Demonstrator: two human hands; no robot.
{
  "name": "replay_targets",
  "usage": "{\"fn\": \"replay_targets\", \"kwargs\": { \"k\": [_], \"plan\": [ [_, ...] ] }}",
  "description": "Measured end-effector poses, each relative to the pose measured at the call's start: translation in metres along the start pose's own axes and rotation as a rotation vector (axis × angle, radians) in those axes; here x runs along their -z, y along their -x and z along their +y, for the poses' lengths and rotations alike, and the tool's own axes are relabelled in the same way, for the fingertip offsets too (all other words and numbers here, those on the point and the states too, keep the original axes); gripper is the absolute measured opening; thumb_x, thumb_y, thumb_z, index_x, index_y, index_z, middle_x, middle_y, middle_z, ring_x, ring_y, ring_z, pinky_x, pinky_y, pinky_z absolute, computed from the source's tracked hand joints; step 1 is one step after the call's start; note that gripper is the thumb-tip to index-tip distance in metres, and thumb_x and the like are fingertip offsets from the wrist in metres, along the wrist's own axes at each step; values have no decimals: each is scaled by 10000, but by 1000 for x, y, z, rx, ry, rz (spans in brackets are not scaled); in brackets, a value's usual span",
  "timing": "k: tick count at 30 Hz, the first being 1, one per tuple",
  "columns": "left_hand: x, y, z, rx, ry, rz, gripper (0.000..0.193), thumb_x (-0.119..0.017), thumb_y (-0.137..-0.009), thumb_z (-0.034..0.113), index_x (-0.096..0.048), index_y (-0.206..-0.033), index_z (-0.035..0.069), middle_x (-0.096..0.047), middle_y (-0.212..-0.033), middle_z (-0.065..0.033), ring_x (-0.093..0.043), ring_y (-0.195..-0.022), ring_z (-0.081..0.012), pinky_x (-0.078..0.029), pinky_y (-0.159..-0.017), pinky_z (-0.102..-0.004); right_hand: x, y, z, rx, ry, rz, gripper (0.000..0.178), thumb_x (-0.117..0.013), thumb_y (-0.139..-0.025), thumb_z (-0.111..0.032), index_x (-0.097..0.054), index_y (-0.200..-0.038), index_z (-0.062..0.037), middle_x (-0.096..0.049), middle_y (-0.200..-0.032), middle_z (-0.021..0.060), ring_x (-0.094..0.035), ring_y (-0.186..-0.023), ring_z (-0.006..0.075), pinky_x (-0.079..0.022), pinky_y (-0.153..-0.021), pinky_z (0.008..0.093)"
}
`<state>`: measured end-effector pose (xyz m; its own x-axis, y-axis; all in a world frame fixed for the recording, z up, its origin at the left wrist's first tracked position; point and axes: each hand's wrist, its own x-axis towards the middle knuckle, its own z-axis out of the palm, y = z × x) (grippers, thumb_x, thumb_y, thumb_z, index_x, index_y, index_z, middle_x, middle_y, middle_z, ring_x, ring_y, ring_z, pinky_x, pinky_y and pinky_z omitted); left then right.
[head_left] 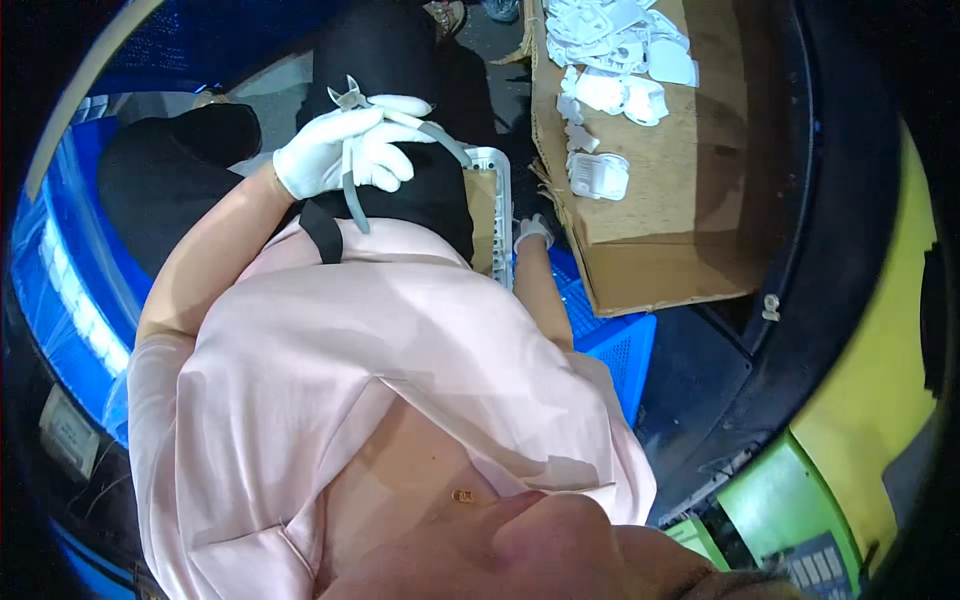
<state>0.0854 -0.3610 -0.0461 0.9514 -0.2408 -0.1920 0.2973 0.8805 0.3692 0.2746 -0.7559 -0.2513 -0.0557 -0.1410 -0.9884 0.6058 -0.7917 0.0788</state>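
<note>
My left hand (345, 150), in a white glove, is closed around a pair of cutting pliers (355, 200) above my lap. Their metal jaws point away from me, and the two grey handles spread apart, one on each side of the fingers. Lower down on the right, my right hand (534, 232), gloved too, is beside the edge of a whitish plastic frame (503, 220) with a brown surface inside it. A blue plastic basket (622, 355) lies close by that hand. Its fingers are small and partly hidden, so whether they hold anything does not show.
An open cardboard box (660, 262) stands on the right. In its far part is a pile of white plastic parts (610, 35), with a single white part (599, 177) nearer. Blue plastic-wrapped material (75, 270) is at the left. A yellow and green surface (845, 400) curves along the right.
</note>
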Motion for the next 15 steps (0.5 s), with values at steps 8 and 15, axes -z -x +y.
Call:
{"fn": "replay_targets", "kwargs": {
  "k": [8, 15],
  "plan": [
    [14, 0, 8, 14, 168, -124, 491, -471, -975, 305, -424, -1344, -16, -545, -1239, -203, -648, -990, -307, -566, -818, -409, -104, 126, -24, -274, 992, 190, 437, -468, -935, -182, -460, -1369, -128, -357, -1476, 68, -356, -1356, 206, -288, -1104, 356],
    [10, 2, 20, 73, 107, -111, 491, -456, -979, 305, -414, -1344, -20, -537, -1248, -197, -648, -990, -298, -572, -812, -397, -157, 257, 9, -1097, 3969, -108, 316, -495, -939, -350, -537, -692, -157, -549, -656, -44, -524, -604, 136, -388, -571, 282]
  ]
}}
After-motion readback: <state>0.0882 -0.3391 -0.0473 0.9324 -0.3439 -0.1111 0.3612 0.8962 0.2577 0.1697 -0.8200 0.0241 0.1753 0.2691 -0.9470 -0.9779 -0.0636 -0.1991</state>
